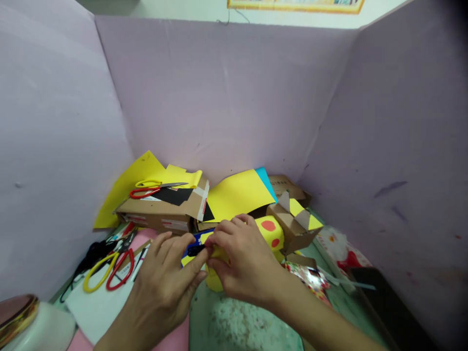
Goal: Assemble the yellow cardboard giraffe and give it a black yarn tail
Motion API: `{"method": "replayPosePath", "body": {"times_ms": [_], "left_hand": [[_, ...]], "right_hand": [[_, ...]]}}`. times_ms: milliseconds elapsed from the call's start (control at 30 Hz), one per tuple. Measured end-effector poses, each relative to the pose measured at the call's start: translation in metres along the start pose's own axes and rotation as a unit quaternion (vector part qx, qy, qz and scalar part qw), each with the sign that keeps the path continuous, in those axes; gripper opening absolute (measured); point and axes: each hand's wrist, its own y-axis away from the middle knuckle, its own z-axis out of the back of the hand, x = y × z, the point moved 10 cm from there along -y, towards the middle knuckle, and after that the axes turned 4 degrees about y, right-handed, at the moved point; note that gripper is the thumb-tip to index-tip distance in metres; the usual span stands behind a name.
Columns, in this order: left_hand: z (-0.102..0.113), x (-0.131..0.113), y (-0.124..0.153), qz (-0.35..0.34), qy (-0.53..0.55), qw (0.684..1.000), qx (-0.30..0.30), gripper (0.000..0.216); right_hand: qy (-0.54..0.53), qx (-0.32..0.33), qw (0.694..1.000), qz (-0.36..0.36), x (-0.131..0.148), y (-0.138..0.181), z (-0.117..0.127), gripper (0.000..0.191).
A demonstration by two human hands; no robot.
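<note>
In the middle of the head view, my left hand (164, 273) and my right hand (243, 258) meet at the fingertips. A small black piece (195, 250) lies at the left fingertips, where the left thumb and forefinger come together; its kind is unclear. Under my right hand is a yellow paper-covered craft piece (278, 228) with red dots, and the right fingers curl over it. Part of its body is hidden by that hand. A blue-and-yellow item (200, 238) shows just behind the black piece.
Red-and-yellow-handled scissors (122, 268) lie on white paper at left; another pair (148, 189) rests on a cardboard box (153, 209). Yellow sheets (237, 195) stand behind. A small open carton (292, 226) and a dark flat object (391, 302) are at right. Lilac panels (226, 97) enclose the table.
</note>
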Motion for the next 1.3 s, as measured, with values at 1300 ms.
{"method": "replayPosePath", "body": {"times_ms": [1300], "left_hand": [[-0.055, 0.073, 0.027, 0.557, 0.420, 0.703, -0.137, 0.058]], "right_hand": [[-0.032, -0.086, 0.996, 0.012, -0.019, 0.018, 0.024, 0.011]]}}
